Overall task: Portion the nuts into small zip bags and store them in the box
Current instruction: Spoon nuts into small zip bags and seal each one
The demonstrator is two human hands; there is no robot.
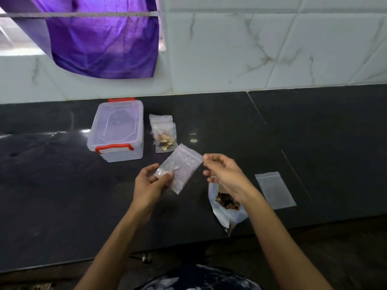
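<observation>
You work at a dark, glossy stone counter (314,126) that meets a wall of pale marble-veined tiles (261,45). At upper left, you see a purple cloth (100,38) hanging over a thin line (83,15), its lower edge draping against the tiles.

Dim, soft indoor light, brighter through the purple cloth (100,38) at upper left, pale reflections on the glossy black counter (314,132), faint shadows, slight overall softness, wide-angle bending of tile lines toward the edges.
</observation>
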